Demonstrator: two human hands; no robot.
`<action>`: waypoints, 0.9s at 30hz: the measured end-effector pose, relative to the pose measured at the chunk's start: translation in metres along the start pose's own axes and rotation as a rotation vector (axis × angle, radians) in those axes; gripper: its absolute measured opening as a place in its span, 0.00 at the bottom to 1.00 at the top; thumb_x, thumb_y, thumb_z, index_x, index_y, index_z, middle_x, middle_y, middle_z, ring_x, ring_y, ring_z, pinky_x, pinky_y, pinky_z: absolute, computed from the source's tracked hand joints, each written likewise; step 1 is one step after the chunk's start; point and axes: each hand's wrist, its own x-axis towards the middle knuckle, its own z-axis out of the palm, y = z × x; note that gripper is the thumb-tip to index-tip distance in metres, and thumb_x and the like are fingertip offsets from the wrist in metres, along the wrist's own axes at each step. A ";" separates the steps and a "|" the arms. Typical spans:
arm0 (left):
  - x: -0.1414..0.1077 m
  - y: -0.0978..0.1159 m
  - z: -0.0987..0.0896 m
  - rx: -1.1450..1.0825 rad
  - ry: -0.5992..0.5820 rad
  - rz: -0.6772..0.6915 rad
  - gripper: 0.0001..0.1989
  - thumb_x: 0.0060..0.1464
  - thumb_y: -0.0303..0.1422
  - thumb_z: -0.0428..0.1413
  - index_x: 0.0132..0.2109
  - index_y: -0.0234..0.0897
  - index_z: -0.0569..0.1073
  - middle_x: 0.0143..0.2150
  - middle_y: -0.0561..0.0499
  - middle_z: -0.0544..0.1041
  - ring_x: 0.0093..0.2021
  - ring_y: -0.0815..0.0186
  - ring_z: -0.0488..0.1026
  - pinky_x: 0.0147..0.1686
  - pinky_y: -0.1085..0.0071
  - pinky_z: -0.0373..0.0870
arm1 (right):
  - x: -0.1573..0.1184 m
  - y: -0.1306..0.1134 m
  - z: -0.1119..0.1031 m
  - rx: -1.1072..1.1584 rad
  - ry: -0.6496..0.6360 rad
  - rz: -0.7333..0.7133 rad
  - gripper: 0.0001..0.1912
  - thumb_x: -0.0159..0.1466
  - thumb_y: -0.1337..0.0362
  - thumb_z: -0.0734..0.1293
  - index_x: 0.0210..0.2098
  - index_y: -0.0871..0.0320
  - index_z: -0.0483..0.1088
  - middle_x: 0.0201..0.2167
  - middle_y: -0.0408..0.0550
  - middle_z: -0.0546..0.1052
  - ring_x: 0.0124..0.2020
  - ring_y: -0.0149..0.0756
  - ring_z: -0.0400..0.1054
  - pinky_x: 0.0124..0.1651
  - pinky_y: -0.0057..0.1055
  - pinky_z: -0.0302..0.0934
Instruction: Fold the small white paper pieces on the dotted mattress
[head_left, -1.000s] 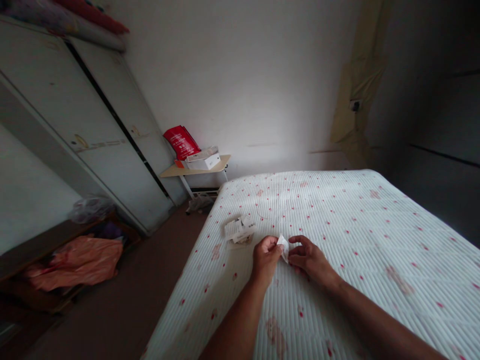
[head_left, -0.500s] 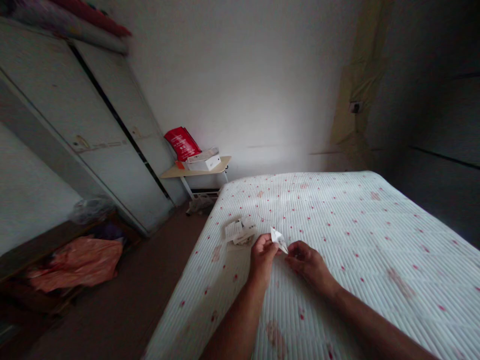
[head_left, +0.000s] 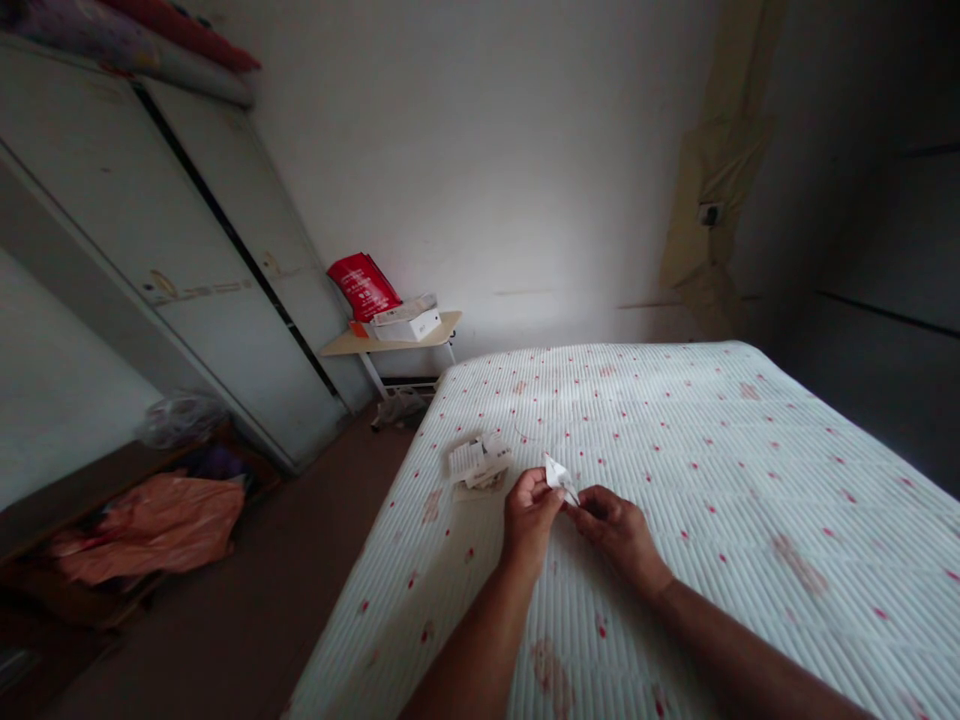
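A small piece of folded white paper (head_left: 556,474) is held just above the bed, its pointed tip facing up. My left hand (head_left: 529,512) pinches it from the left, thumb toward me. On the other side, my right hand (head_left: 609,518) has its fingers closed at the paper's lower right corner; the fingertips partly hide the edge they grip. Left of my hands, a loose pile of printed papers (head_left: 480,462) lies on the quilted bedspread (head_left: 675,440), which is white with small red dots.
Beyond the bed's far left corner stands a small table (head_left: 349,344) with a red bag (head_left: 364,286) and a white box (head_left: 412,326). A wardrobe (head_left: 217,250) fills the left side. Nearer, an orange cloth or bag (head_left: 161,525) lies on a low shelf.
My right hand has closed in on the paper's lower right corner, where a small gap showed before. The paper has turned slightly in my left hand.
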 end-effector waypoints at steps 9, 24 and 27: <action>0.000 -0.002 0.000 0.047 0.020 0.008 0.11 0.43 0.29 0.57 0.38 0.32 0.72 0.32 0.48 0.78 0.32 0.67 0.73 0.32 0.75 0.66 | -0.001 -0.001 0.000 -0.228 0.079 -0.138 0.16 0.58 0.54 0.61 0.22 0.59 0.66 0.17 0.40 0.67 0.20 0.28 0.60 0.24 0.24 0.53; 0.000 -0.002 0.001 0.037 0.000 0.015 0.13 0.41 0.25 0.56 0.38 0.32 0.72 0.33 0.46 0.79 0.33 0.64 0.75 0.36 0.72 0.67 | -0.001 -0.009 -0.003 -0.143 0.054 -0.044 0.15 0.56 0.55 0.61 0.21 0.59 0.67 0.15 0.42 0.68 0.18 0.29 0.61 0.22 0.24 0.54; -0.001 -0.001 0.001 0.049 0.008 0.014 0.13 0.41 0.24 0.56 0.38 0.32 0.72 0.32 0.46 0.78 0.33 0.64 0.74 0.35 0.73 0.67 | -0.001 -0.007 -0.002 -0.149 0.060 -0.033 0.15 0.56 0.54 0.61 0.21 0.59 0.66 0.15 0.41 0.67 0.19 0.29 0.60 0.23 0.24 0.53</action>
